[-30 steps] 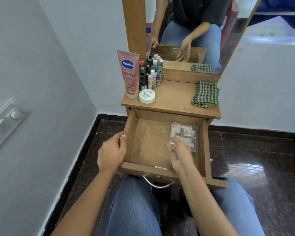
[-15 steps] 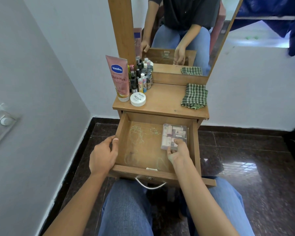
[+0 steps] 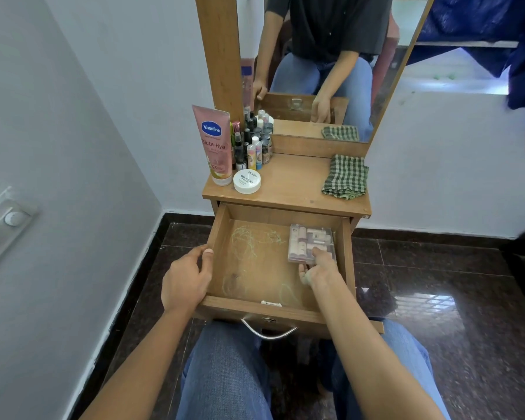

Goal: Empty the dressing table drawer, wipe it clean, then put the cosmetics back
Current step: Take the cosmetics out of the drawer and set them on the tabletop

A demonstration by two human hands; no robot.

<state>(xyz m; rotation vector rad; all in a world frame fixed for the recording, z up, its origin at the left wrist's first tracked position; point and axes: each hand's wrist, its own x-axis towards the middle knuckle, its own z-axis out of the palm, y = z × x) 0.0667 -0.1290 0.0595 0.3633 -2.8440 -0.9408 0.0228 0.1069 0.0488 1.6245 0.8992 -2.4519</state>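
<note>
right hand (image 3: 319, 269) gripping clear cosmetics case (image 3: 306, 237) in drawer (image 3: 255, 262), left hand (image 3: 185, 280) gripping its side wall

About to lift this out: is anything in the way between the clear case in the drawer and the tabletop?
Nothing visible. The right hand grips the clear case, and the tabletop is bare between the white jar and the checked cloth.

Tabletop (image 3: 294, 183): cosmetics (image 3: 249, 147), cloth (image 3: 344, 177) (perhaps folded)
</note>
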